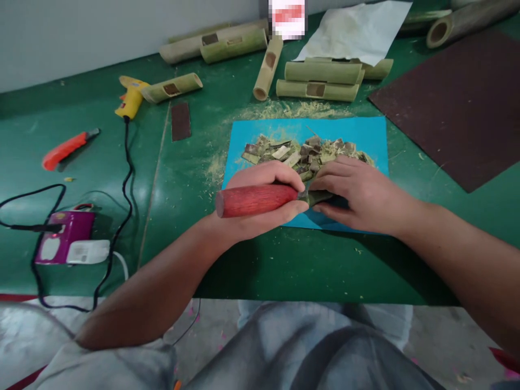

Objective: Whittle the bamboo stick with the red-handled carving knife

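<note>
My left hand [264,179] is closed around the thick red wooden handle [258,201] of a tool, its butt end toward the left. The tool's working end is mostly hidden between my hands. My right hand [353,187] has its fingers bent down on a small dark green piece [320,197], which looks like bamboo and meets the tool's tip. Both hands are over a blue sheet [345,130]. Just beyond my fingers, a heap of bamboo chips and shavings [311,154] lies on that sheet.
Several cut bamboo tubes [320,73] lie at the back, some under white paper [349,32]. A dark brown sheet [455,103] is at right. To the left are a yellow glue gun [134,100], an orange-handled cutter [67,149] and a purple power box [67,235] with cables.
</note>
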`<action>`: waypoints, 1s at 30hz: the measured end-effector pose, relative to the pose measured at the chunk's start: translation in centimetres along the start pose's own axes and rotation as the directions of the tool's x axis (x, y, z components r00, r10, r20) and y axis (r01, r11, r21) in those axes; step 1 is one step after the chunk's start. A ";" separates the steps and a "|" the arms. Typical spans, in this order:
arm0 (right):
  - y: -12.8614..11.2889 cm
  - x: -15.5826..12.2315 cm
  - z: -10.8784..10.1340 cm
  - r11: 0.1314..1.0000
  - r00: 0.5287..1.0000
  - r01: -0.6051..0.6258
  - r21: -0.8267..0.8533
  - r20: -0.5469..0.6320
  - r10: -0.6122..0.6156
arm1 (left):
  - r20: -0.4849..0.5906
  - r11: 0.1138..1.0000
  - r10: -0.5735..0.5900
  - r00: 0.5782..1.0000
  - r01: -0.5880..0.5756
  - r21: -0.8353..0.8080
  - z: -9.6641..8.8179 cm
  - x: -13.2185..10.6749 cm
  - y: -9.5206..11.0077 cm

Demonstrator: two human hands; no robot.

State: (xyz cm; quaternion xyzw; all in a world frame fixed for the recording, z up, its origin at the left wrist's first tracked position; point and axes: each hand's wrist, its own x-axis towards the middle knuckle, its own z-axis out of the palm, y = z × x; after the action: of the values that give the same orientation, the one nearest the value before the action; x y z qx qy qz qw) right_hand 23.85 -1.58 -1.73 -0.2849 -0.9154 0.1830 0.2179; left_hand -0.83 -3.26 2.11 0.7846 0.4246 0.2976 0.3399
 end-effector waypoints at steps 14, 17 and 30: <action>-2.3 0.3 2.7 0.985 0.979 -0.169 -0.045 -0.119 0.163 | -0.363 0.995 0.035 0.931 -0.068 -0.079 4.7 2.3 -0.8; -2.3 0.3 3.1 0.980 0.975 -0.184 -0.076 -0.144 0.172 | -0.466 0.986 0.100 0.879 -0.151 -0.073 5.8 2.8 -1.4; -2.2 0.9 3.1 0.984 0.982 -0.178 0.003 -0.064 0.178 | -0.516 0.969 0.111 0.849 -0.207 -0.132 5.9 2.0 -2.4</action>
State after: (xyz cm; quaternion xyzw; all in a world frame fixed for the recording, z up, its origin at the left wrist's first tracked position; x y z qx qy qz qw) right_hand 20.69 -3.38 -3.09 -0.3715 -0.8791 0.1912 0.2295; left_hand 3.45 -2.16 -2.93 0.6773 0.4028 0.5573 0.2616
